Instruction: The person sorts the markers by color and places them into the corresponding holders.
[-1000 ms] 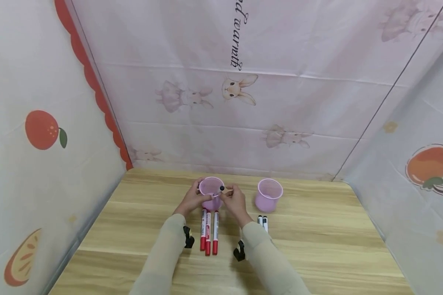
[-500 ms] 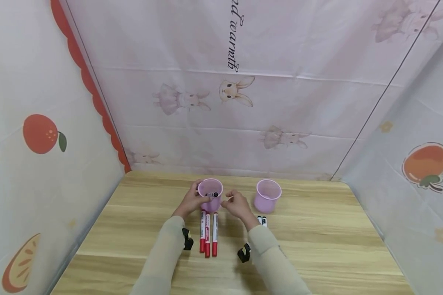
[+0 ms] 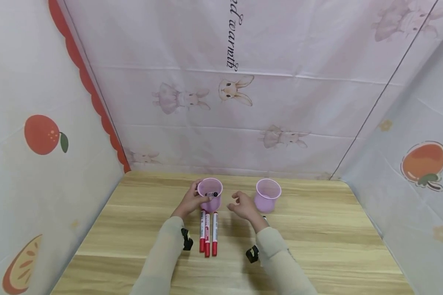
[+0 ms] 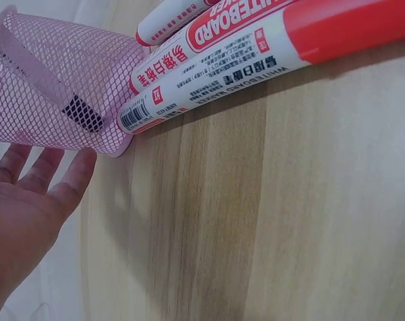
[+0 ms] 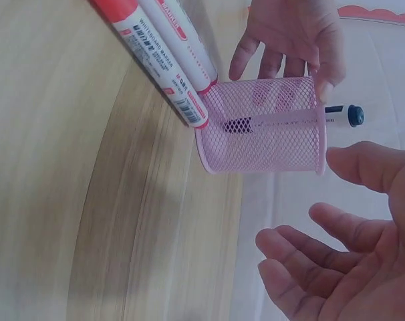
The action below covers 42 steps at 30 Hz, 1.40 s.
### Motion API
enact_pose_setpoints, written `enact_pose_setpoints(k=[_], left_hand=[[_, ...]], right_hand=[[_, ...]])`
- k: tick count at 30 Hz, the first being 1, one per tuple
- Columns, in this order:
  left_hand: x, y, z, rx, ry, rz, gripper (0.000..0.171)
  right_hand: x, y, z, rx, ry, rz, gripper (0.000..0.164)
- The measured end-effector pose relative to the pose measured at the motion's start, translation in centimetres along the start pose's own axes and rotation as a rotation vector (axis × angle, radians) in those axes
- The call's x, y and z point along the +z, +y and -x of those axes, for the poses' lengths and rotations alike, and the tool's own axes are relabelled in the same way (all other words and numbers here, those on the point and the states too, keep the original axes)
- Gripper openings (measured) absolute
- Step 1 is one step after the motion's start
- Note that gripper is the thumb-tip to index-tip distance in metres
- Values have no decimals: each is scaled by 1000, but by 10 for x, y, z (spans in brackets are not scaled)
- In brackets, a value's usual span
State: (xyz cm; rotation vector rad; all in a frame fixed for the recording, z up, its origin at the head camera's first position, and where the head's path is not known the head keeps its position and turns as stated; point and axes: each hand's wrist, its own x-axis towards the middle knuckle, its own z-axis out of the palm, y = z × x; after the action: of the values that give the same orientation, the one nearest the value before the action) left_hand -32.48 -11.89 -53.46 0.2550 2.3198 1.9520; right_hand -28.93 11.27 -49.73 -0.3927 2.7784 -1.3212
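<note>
A pink mesh pen cup (image 3: 215, 205) stands near the back of the table, left of centre. My left hand (image 3: 189, 202) grips it from the left, thumb at the rim and fingers along its outer wall. Inside the cup leans a black-ended marker (image 5: 336, 117), its end sticking out past the rim. To the right of the cup, my right hand (image 3: 245, 206) holds nothing, its fingers loosely bent and apart from the cup. Several red-capped whiteboard markers (image 3: 215, 234) lie side by side just in front of the cup.
A second pink mesh cup (image 3: 267, 202) stands to the right. In front of it, a black-ended marker (image 3: 264, 218) shows only its tip past the right forearm. Printed fabric walls (image 3: 206, 143) close off the back and both sides of the wooden table (image 3: 317, 237).
My right hand has let go of the black-ended marker, which now leans in the left cup, and has drawn away to the right. The left hand keeps its hold on the cup.
</note>
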Motion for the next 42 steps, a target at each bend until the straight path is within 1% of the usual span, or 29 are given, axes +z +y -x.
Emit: enact_pose_setpoints(k=[2, 5, 6, 11, 15, 19, 22, 27, 29, 33, 42], left_hand=[[-1, 0, 1, 9, 2, -1, 85], [-3, 0, 2, 17, -3, 15, 85], [-4, 0, 2, 14, -6, 19, 85], [-7, 4, 5, -5, -46, 36, 86], [-8, 16, 9, 1, -89, 39, 85], [-8, 27, 15, 19, -109, 30, 83], [-8, 28, 16, 25, -113, 29, 83], [-9, 27, 15, 20, -118, 52, 83], [-9, 27, 15, 12, -114, 63, 83], [-10, 27, 15, -6, -112, 68, 84], [-9, 30, 18, -11, -103, 48, 85]], right_hand=[[-3, 1, 2, -29, -9, 21, 41], [-7, 3, 5, -45, -19, 47, 41], [-10, -4, 9, -15, -29, 54, 41], [-18, -1, 15, -2, -48, 121, 43], [-26, 1, 20, 18, -74, 128, 44], [-33, 4, 23, 29, -108, 140, 44], [-37, 7, 25, 26, -149, 152, 43], [-43, 11, 29, -16, -206, 192, 41], [-45, 12, 30, -28, -214, 201, 40], [-48, 15, 34, -12, -221, 231, 39], [-52, 14, 45, 10, -220, 379, 44]])
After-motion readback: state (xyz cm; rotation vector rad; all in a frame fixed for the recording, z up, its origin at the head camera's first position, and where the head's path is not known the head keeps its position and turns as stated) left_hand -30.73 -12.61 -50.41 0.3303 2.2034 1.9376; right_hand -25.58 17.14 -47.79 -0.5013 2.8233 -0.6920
